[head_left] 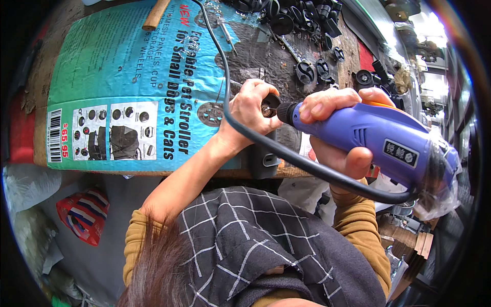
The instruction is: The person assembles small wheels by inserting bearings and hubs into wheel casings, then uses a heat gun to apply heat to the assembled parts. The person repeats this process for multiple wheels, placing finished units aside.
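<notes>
My right hand [330,105] is wrapped round a purple-blue electric screwdriver [368,130], held almost level with its nose to the left. Clear plastic film covers its rear end. My left hand [244,115] closes round a dark round plastic part [272,99] at the table's near edge. The screwdriver's black chuck [287,112] and bit meet this part, beside a small brass-coloured piece in its middle. Just below, a black plastic block with a small slot [265,162] sits at the edge; I cannot tell whether it joins the round part.
A thick black cord [302,162] loops across the workspace to the screwdriver. Flattened printed cardboard [138,66] covers the table's left side. Black plastic wheels and parts [307,71] lie heaped at the back right, near a wooden handle [156,14] and a thin pointed tool [226,35].
</notes>
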The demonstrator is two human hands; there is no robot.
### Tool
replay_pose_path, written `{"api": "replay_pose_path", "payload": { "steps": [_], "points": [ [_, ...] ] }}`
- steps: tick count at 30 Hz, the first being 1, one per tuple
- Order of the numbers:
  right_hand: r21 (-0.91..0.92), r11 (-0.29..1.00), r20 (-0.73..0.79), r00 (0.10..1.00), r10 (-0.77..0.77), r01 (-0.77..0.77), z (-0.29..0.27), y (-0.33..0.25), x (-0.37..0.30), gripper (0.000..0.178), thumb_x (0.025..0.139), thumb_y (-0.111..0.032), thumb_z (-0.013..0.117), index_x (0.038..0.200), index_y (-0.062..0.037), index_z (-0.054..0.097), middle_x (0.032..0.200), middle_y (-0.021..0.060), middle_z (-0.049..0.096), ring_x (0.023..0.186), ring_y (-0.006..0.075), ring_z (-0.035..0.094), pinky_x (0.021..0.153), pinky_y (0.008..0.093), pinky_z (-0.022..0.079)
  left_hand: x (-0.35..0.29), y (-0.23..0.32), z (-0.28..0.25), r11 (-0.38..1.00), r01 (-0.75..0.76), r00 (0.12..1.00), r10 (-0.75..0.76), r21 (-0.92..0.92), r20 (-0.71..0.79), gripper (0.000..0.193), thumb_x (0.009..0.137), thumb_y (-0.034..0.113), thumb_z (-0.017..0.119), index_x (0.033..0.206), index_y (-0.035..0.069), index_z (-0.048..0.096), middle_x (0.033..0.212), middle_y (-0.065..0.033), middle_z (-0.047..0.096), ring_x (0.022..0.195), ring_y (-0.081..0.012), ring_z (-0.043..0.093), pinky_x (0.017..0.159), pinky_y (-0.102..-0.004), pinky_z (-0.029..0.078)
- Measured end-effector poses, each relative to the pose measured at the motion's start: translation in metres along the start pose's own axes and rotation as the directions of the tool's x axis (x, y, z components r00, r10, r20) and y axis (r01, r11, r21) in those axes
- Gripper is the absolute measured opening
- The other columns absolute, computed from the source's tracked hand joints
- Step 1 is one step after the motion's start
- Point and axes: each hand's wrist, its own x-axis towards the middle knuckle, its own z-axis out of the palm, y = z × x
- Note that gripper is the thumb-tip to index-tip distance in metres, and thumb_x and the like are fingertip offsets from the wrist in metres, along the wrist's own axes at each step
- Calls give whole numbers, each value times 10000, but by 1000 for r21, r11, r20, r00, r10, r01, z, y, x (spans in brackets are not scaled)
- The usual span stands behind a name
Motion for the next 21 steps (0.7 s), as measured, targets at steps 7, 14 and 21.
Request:
{"api": "replay_pose_path", "payload": {
  "steps": [7, 14, 21],
  "points": [
    [5, 1000, -48, 998, -30, 30, 1, -4, -5, 854, 776, -682, 668, 1336, -119, 354, 868, 137, 574, 844, 276, 591, 809, 469, 503, 0, -1, 2, 1000, -5, 1000, 5, 0, -7, 482, 646, 235, 796, 1044, 18, 632, 1116, -175, 593, 1119, -340, 558, 968, -404, 455],
    [166, 973, -62, 986, -153, 161, -5, -4, 4, 818, 796, -669, 655, 1317, -104, 375, 883, 146, 584, 834, 277, 601, 792, 465, 505, -3, -3, 1, 999, -41, 999, 42, 34, -27, 464, 664, 223, 825, 1070, 89, 646, 1199, -149, 548, 1087, -340, 593, 901, -412, 508],
    [90, 996, -72, 997, -13, 20, 6, 0, 1, 770, 817, -645, 653, 1290, -112, 361, 873, 144, 575, 831, 270, 604, 819, 444, 509, -2, -5, 3, 994, -105, 993, 106, 19, -50, 575, 601, 148, 835, 1093, 40, 557, 1152, -162, 545, 1145, -349, 525, 971, -397, 454]
  ]
}}
